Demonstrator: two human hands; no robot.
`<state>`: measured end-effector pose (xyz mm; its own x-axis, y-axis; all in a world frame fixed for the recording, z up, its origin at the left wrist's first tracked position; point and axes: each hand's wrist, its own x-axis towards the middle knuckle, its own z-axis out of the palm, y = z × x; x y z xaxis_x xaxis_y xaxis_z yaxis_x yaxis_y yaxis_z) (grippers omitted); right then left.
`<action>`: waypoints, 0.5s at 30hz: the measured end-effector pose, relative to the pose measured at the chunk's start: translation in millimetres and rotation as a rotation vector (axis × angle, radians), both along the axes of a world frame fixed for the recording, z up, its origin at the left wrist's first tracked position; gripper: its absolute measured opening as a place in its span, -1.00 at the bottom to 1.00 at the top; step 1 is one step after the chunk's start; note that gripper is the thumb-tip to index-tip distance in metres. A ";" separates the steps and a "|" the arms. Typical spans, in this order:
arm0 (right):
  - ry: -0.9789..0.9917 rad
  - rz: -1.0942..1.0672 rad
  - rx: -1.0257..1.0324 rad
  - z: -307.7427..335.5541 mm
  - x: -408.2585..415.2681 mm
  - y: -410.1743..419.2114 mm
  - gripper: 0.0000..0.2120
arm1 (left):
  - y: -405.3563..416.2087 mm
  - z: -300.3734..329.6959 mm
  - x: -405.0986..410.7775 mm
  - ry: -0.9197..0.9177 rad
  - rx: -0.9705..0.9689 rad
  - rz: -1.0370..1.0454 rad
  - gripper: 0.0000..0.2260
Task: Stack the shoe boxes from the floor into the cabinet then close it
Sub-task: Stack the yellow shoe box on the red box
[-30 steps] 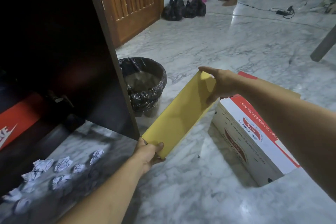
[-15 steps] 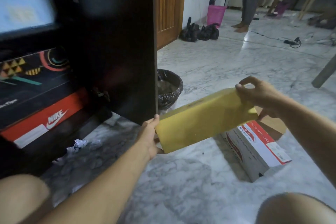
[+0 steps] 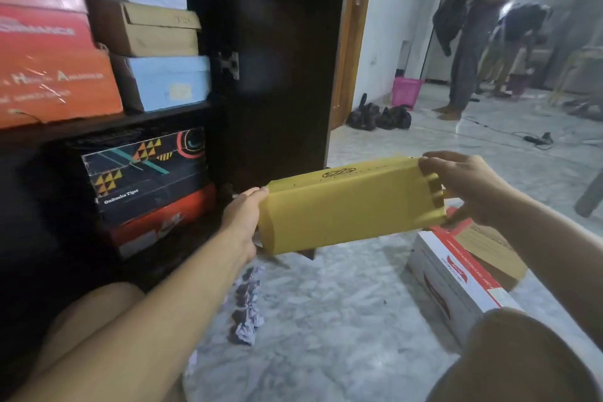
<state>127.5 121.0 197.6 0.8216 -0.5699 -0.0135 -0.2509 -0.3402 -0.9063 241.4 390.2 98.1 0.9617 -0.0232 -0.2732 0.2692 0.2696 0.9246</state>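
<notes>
Both hands, left hand (image 3: 243, 217) and right hand (image 3: 463, 188), grip the ends of a yellow shoe box (image 3: 350, 206) beside the open cabinet (image 3: 277, 59).

The marble floor (image 3: 342, 320) carries 1 white-and-red shoe box (image 3: 456, 284) and crumpled paper (image 3: 246, 310) near the cabinet (image 3: 277, 42).

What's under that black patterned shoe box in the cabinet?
The black patterned box rests on a red and white box, lowest in that stack. Below that the cabinet is too dark to see.
</notes>
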 end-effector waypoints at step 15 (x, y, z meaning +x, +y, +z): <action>-0.341 0.293 -0.017 104.2 34.2 158.9 -0.28 | 157.5 172.6 -44.0 -0.518 0.229 0.306 -0.20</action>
